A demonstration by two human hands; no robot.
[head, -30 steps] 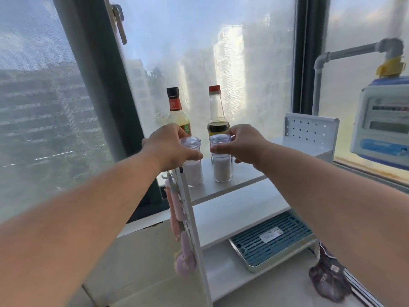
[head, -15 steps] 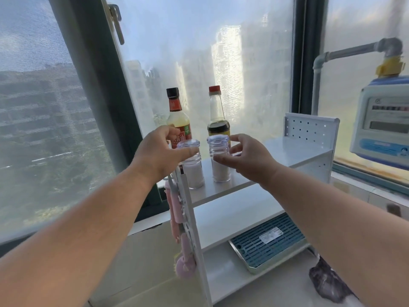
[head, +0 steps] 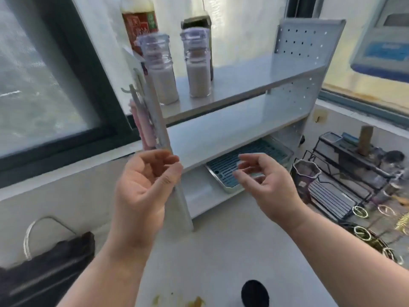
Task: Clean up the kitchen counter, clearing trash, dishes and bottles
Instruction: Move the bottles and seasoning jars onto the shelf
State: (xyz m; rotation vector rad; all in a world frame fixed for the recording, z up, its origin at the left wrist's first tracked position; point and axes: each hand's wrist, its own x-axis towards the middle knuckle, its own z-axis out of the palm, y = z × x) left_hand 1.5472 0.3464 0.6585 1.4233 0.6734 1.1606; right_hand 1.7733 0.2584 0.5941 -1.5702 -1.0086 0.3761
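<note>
Both bare forearms reach forward, left hand (head: 143, 187) and right hand (head: 269, 187) loosely curled, palms facing, holding nothing.

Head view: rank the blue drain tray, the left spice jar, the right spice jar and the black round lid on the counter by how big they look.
1. Blue drain tray, though partly hidden by the right hand.
2. Left spice jar and right spice jar: about alike, not ranked; the left sits nearer the camera.
3. Black round lid, smallest.

The single head view looks forward and down, close over the white shelf rack (head: 243, 85) (window behind), counter (head: 221, 251) filling its lower half.
</note>
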